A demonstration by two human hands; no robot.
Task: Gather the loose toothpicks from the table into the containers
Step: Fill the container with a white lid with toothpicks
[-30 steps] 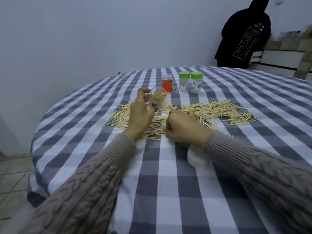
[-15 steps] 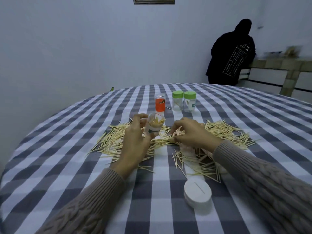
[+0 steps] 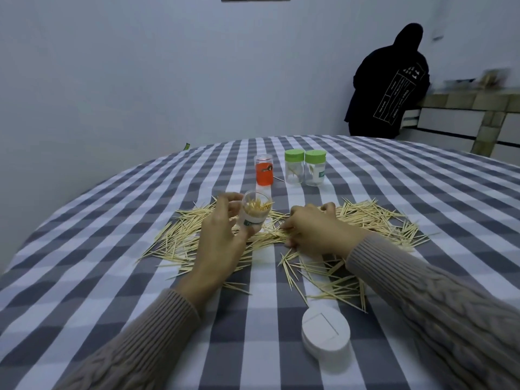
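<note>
Toothpicks [image 3: 365,218] strewn across checked counter [image 3: 112,249]. My left hand [image 3: 219,240] grips open jar [image 3: 254,211], tilted toward pile for easy loading. My right hand [image 3: 315,232] lies on pile, fingers [image 3: 288,228] curled, apparently pinching sticks. White lid [image 3: 326,333] parked nearby.

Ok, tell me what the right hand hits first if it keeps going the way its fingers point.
The right hand points left and slightly away, low over the loose toothpicks. Past those, it would likely meet the open container held in the left hand, though depth is hard to judge.
</note>
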